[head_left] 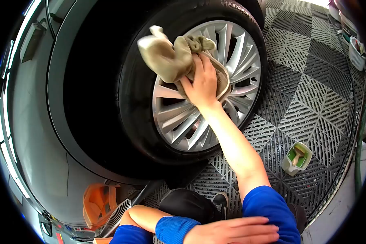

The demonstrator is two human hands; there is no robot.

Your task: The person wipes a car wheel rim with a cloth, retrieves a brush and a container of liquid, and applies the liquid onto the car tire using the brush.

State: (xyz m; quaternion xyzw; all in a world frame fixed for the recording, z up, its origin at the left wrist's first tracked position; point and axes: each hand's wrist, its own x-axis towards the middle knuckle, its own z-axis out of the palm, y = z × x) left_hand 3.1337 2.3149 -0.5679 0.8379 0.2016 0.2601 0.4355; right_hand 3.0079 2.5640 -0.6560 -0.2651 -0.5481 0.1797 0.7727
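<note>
"Under the right hand [203, 83], what's there?"

"A crumpled olive-beige cloth [171, 61], held in a half-closed grip against the silver, many-spoked metal wheel [177, 117]. The left hand [229, 232] lies flat, holding nothing visible."

"Risk?"

"The cloth's loose end might catch in the wheel's gaps if swept carelessly."

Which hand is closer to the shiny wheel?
The right. The right hand holds a cloth at the wheel; the left hand is farther away, down by the blue right sleeve.
</note>
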